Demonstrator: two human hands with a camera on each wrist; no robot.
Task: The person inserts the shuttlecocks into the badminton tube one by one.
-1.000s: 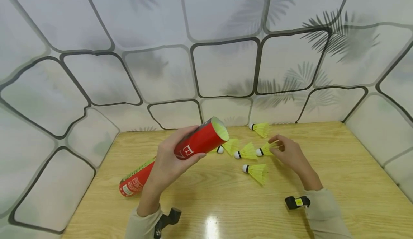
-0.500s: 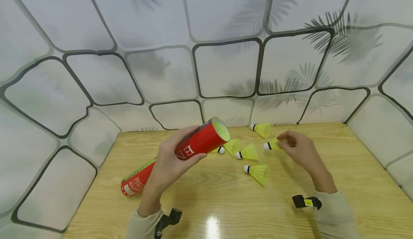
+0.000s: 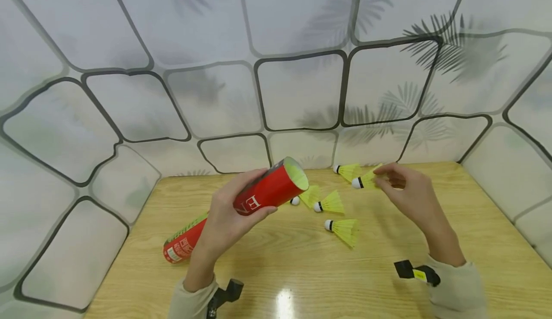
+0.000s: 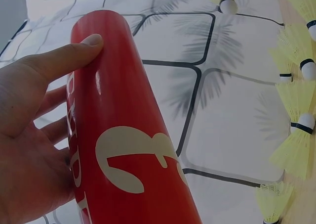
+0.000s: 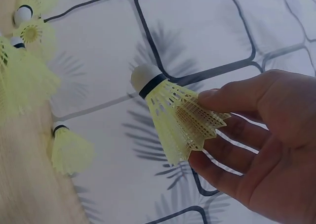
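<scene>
R hand (image 3: 409, 187) & its shuttle (image 3: 366, 180) have shifted approx 1 o'clock vs 1 s ago, now raised off table (image 3: 276, 266). Thumb & fingers pinch the skirt, cork at 9 o'clock. L hand (image 3: 224, 213) grips tube (image 3: 271, 189), mouth twd 2 o'clock. 2nd tube (image 3: 187, 240) lies approx 8 o'clock of it; loose shuttles (image 3: 331, 202), 3–4 o'clock.

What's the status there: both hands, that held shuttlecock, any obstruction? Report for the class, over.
Left hand grips red tube. Right hand holds yellow shuttlecock, outside the tube. Nothing seen between shuttlecock and tube; other shuttlecocks lie on table.
</scene>
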